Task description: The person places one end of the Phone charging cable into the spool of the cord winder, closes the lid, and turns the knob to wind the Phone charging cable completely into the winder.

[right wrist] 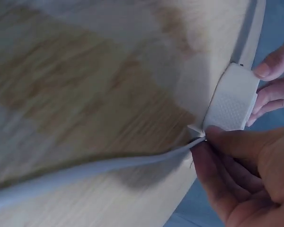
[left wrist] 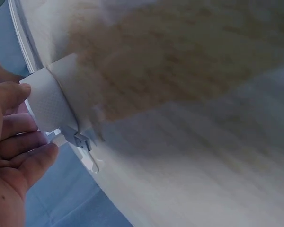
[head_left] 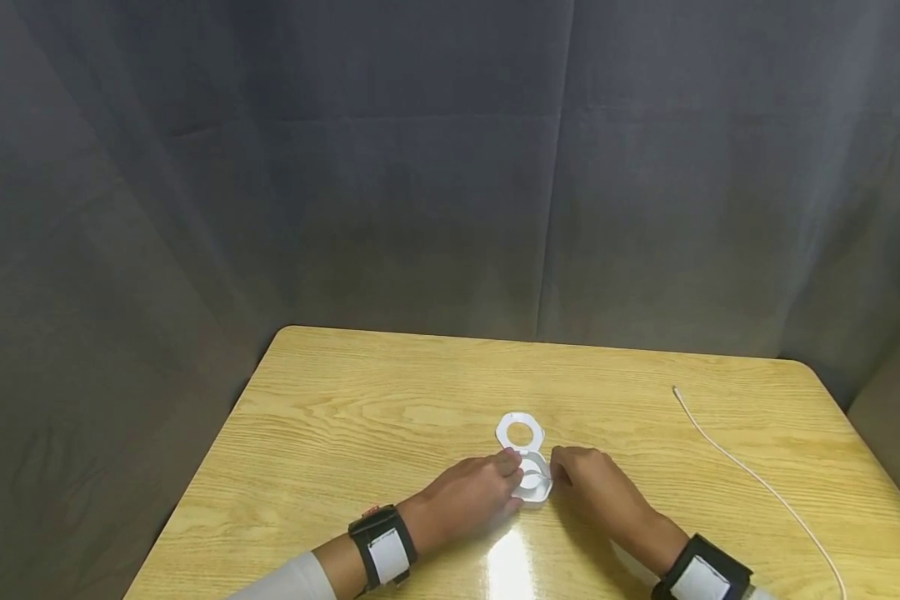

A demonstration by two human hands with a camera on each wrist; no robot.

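A small white case (head_left: 534, 485) lies on the wooden table (head_left: 345, 417), its ring-shaped lid (head_left: 520, 432) swung open and lying flat on the far side. My left hand (head_left: 512, 467) grips the case's left side; in the left wrist view its fingers (left wrist: 12, 97) press the textured white wall (left wrist: 49, 101). My right hand (head_left: 558, 468) meets the right side of the case. In the right wrist view its thumb and forefinger (right wrist: 213, 142) pinch the lower corner of the case (right wrist: 232, 101), and the left hand's fingertips (right wrist: 270, 71) show at the far side.
A thin white cable (head_left: 750, 475) runs across the right part of the table towards the near right corner. A dark grey curtain hangs behind and around the table. Both wrists wear black bands with white patches.
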